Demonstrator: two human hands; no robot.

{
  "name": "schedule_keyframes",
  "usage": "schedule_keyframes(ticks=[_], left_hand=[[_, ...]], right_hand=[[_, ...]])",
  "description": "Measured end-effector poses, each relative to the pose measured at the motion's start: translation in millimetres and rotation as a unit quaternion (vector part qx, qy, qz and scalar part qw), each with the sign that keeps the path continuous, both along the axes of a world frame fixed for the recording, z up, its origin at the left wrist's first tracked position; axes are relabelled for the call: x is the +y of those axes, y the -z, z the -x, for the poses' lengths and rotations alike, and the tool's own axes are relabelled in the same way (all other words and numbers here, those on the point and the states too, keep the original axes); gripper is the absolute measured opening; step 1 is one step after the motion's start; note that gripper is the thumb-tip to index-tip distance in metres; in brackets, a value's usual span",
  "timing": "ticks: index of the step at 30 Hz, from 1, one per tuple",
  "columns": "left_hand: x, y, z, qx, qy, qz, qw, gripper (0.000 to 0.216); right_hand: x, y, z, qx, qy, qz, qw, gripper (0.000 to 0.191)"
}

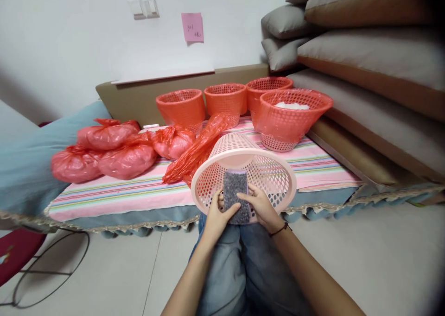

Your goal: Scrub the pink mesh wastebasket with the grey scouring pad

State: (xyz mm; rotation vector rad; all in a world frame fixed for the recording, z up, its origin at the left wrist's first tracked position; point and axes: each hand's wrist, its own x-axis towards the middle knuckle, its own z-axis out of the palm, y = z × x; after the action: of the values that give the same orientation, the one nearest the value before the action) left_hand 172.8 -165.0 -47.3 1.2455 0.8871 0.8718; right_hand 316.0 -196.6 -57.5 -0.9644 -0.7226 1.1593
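Between both hands I hold a dark grey scrubbing sponge [233, 191] with a pale purple edge, upright at the mouth of a pink basket. My left hand [218, 216] grips its left side, the thumb lying across the front. On the right side my right hand [260, 205] grips it too, thumb also on the front face; a dark band circles that wrist. The pink perforated basket [290, 172] lies on its side, its open rim facing me just above my knees. A crumpled red plastic bag [194, 151] lies against the basket's left side.
Several red-lined baskets [181, 105] stand at the back; the right front basket [288, 121] has something white inside. Several tied red bags [127, 161] sit at left on the striped cloth [104, 200]. Stacked cushions [368, 56] rise at right. A red stool [21, 251] stands lower left.
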Motion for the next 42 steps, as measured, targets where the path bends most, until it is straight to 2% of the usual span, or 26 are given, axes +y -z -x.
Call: schedule_keyframes(ticks=[2, 5, 7, 9, 11, 13, 16, 17, 19, 20, 22, 25, 27, 29, 31, 33, 35, 39, 42], left_hand=[[10, -7.6, -1, -0.016, -0.002, -0.003, 1.000, 0.058], [21, -15.4, -8, -0.052, -0.041, 0.016, 0.998, 0.041], [25, -16.9, -14, -0.086, -0.072, 0.070, 0.991, 0.037], [27, -16.7, -17, -0.123, -0.095, 0.140, 0.978, 0.035], [30, -16.1, -18, -0.152, -0.092, 0.214, 0.961, 0.033], [32, -15.5, -17, -0.166, -0.053, 0.271, 0.947, 0.028], [36, -13.0, -16, -0.141, 0.036, 0.307, 0.940, 0.023], [36, -11.5, -16, -0.125, 0.054, 0.307, 0.942, 0.022], [37, -7.3, -17, -0.099, 0.071, 0.304, 0.945, 0.020], [36, -5.1, -17, -0.095, 0.068, 0.293, 0.949, 0.020], [34, -1.7, -16, -0.104, 0.037, 0.242, 0.964, 0.021], [27, -1.3, -12, -0.134, -0.036, 0.129, 0.982, 0.032], [21, -3.7, -7, -0.166, -0.045, 0.089, 0.981, 0.043], [16, -6.4, -3, -0.178, -0.033, 0.044, 0.983, 0.054], [12, -8.9, -1, -0.133, -0.049, -0.006, 0.990, 0.059], [10, -11.6, -3, -0.065, -0.094, -0.048, 0.992, 0.055], [9, -15.5, -6, -0.022, -0.122, -0.075, 0.989, 0.040], [10, -23.7, -11, 0.035, -0.116, -0.153, 0.981, 0.025], [9, -25.3, -3, 0.116, -0.078, -0.237, 0.961, 0.031]], right_hand=[[-3, 2.7, -2, -0.031, -0.048, 0.000, 0.998, 0.047], [-8, 6.6, -1, -0.049, -0.110, -0.005, 0.993, 0.051], [-12, 6.8, -2, -0.099, -0.110, -0.018, 0.989, 0.046], [-17, 4.6, -5, -0.206, -0.059, -0.050, 0.976, 0.037], [-21, 0.4, -12, -0.347, 0.016, -0.108, 0.931, 0.038], [-23, -5.9, -21, -0.480, 0.036, -0.180, 0.858, 0.046], [-22, -18.9, -32, -0.598, -0.060, -0.269, 0.753, 0.059], [-21, -23.6, -34, -0.611, -0.092, -0.291, 0.730, 0.060], [-19, -32.1, -36, -0.610, -0.134, -0.323, 0.711, 0.058], [-18, -35.6, -36, -0.601, -0.143, -0.330, 0.714, 0.055], [-16, -40.4, -35, -0.577, -0.144, -0.315, 0.739, 0.051], [-13, -42.4, -33, -0.542, -0.084, -0.223, 0.806, 0.039], [-10, -40.3, -30, -0.496, -0.061, -0.147, 0.854, 0.036], [-8, -35.7, -26, -0.414, -0.090, -0.084, 0.902, 0.042], [-7, -29.5, -20, -0.323, -0.152, -0.036, 0.934, 0.047], [-8, -23.0, -12, -0.252, -0.200, -0.001, 0.947, 0.054], [-10, -17.4, -5, -0.217, -0.219, 0.015, 0.951, 0.064], [-15, -10.7, 3, -0.218, -0.210, -0.011, 0.953, 0.084], [-14, -10.6, 0, -0.206, -0.223, -0.011, 0.953, 0.077]])
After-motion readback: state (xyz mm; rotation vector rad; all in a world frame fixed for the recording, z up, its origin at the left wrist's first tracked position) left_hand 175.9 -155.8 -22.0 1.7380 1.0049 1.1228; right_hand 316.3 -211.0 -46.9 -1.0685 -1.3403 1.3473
